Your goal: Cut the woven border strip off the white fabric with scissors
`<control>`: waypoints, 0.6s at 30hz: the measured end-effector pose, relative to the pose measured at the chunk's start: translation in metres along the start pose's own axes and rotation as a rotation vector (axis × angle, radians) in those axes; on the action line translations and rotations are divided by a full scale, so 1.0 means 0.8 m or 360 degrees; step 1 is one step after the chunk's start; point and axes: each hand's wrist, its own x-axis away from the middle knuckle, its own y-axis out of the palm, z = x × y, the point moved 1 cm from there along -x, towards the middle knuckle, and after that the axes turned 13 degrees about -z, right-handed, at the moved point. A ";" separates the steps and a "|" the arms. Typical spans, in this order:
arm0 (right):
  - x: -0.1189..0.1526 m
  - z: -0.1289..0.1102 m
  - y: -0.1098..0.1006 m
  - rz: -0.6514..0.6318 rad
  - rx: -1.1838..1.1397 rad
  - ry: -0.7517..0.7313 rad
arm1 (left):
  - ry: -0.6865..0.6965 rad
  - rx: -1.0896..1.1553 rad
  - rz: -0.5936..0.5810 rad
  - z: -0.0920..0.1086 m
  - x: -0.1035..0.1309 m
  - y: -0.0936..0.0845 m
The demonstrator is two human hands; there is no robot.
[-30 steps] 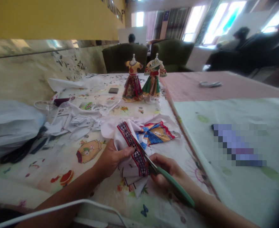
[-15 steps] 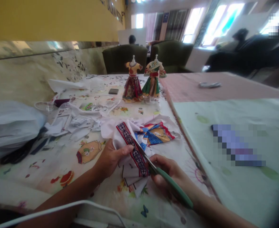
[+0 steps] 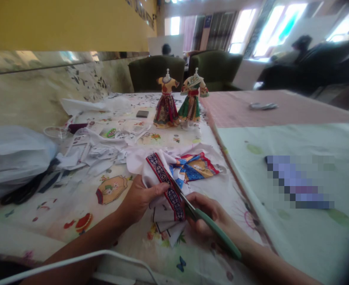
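My left hand [image 3: 140, 198] pinches a white piece of fabric [image 3: 152, 174] that carries a dark patterned band with red edges [image 3: 166, 184]. Its thumb lies on the band. In my right hand [image 3: 210, 215] is a pair of scissors with green handles [image 3: 217, 233]. The blades lie along the band's right edge, pointing away from me. Behind them lies a blue, tan and red printed piece of fabric [image 3: 196, 166], joined or overlapping with the white cloth; I cannot tell which. A tan cut-out piece with a flower print [image 3: 112, 189] rests left of my left hand.
Two miniature dresses on small stands, one maroon [image 3: 166, 105] and one green [image 3: 190, 103], stand farther back. White scraps [image 3: 103, 152] and a white plastic bag [image 3: 14, 154] are at left. A blurred blue-violet object [image 3: 296, 182] lies right. A white cable [image 3: 103, 253] crosses the front.
The scissors and both hands have barely moved. My left thumb sits slightly farther right on the band, and the blades look a little closer together.
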 end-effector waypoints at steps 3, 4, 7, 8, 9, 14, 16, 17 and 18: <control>0.000 -0.001 0.000 -0.0005 -0.0028 0.0016 | 0.0001 0.0021 -0.0024 0.000 -0.001 0.000; 0.001 -0.001 0.001 -0.0004 -0.0033 0.0019 | -0.0003 0.0025 -0.0033 0.000 -0.002 0.000; 0.001 -0.003 0.001 -0.0001 -0.0044 0.0011 | -0.0005 0.0012 -0.0038 0.000 -0.002 0.000; 0.001 -0.003 0.002 -0.0001 -0.0051 -0.0004 | -0.0006 0.0009 -0.0030 0.000 -0.002 0.000; 0.000 -0.003 0.002 0.0001 -0.0058 -0.0018 | -0.0006 0.0010 -0.0021 0.000 -0.002 0.000; 0.000 -0.001 0.002 0.0035 -0.0063 -0.0037 | -0.0018 0.0025 -0.0023 0.000 -0.001 0.001; 0.000 -0.001 0.002 0.0026 -0.0092 -0.0039 | -0.0018 0.0016 -0.0020 0.000 -0.001 0.001; 0.000 0.000 0.002 0.0022 -0.0110 -0.0044 | -0.0019 0.0013 -0.0013 0.000 -0.001 0.001; 0.000 0.000 0.002 0.0021 -0.0125 -0.0050 | -0.0021 0.0010 -0.0004 0.000 -0.001 0.000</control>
